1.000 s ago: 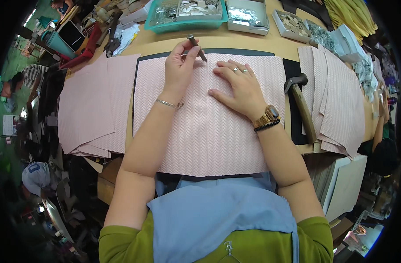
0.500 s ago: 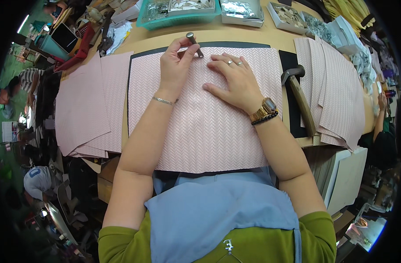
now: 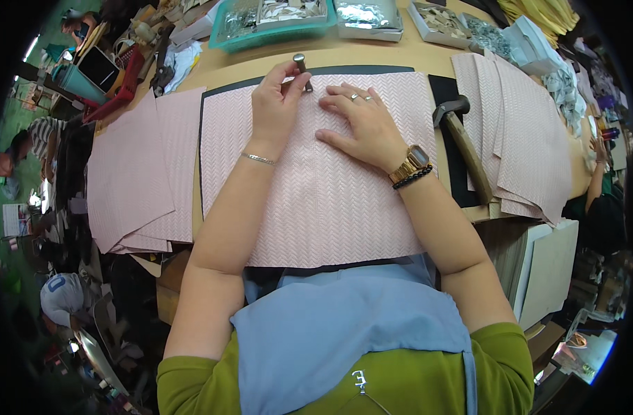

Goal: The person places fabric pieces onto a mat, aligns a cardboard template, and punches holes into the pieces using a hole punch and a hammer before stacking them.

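A pale pink sheet with a herringbone texture lies on a dark board in front of me. My left hand grips a short dark metal punch near the sheet's top middle, its lower end on or just above the sheet. My right hand, fingers spread, rests on the sheet just right of the punch. A hammer with a wooden handle lies to the right on a black mat.
Pink sheet stacks flank me. A turquoise tray and boxes of small parts line the back. A red basket stands back left. Co-workers are at both sides.
The punch in my left hand has become more upright, its lower end lower on the sheet. The whole view has shifted slightly, with my hands appearing a little further left.
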Demonstrator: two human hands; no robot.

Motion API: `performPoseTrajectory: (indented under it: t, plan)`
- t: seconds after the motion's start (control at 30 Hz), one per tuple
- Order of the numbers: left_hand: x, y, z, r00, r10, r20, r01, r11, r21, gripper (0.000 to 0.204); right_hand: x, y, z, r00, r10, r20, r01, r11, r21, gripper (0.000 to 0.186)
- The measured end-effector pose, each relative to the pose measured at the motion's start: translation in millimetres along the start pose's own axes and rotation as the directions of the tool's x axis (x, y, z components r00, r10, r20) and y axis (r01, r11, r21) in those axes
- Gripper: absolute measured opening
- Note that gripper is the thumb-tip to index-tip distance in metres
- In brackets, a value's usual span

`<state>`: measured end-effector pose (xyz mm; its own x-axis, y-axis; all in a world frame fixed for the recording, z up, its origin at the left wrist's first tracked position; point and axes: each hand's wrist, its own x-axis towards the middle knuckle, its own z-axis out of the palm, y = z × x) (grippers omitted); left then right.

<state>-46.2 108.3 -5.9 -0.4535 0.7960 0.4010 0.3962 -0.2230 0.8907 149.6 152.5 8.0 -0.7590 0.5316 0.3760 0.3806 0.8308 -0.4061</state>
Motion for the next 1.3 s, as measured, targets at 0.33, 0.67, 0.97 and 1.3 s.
performPoseTrajectory:
  t: [0.33, 0.67, 0.97, 1.3]
  plan:
    - [0.1, -1.1, -4.7, 0.997, 0.066, -0.025, -0.066, 0.998, -0.002, 0.025, -118.1, 60.9, -102.9, 0.878, 0.445, -0.175, -0.478, 0.806, -0.348, 0.052]
    - [-2.1, 2.8, -3.4, 0.995, 0.102, 0.004, -0.102, 0.995, 0.013, 0.025, -66.4, 37.4, -145.5, 0.783, 0.62, -0.047, -0.609, 0.78, 0.142, 0.046]
    - [-1.9, 6.0, -1.3, 0.992, 0.127, 0.005, -0.127, 0.991, 0.039, 0.023, 54.1, -56.5, -149.3, 0.953, 0.109, -0.282, 0.035, 0.887, 0.46, 0.023]
    - [-3.7, 1.2, -4.9, 0.997, 0.07, 0.038, -0.074, 0.989, 0.131, 0.022, 21.8, -8.8, -113.0, 0.954, 0.232, 0.19, -0.263, 0.952, 0.159, 0.032]
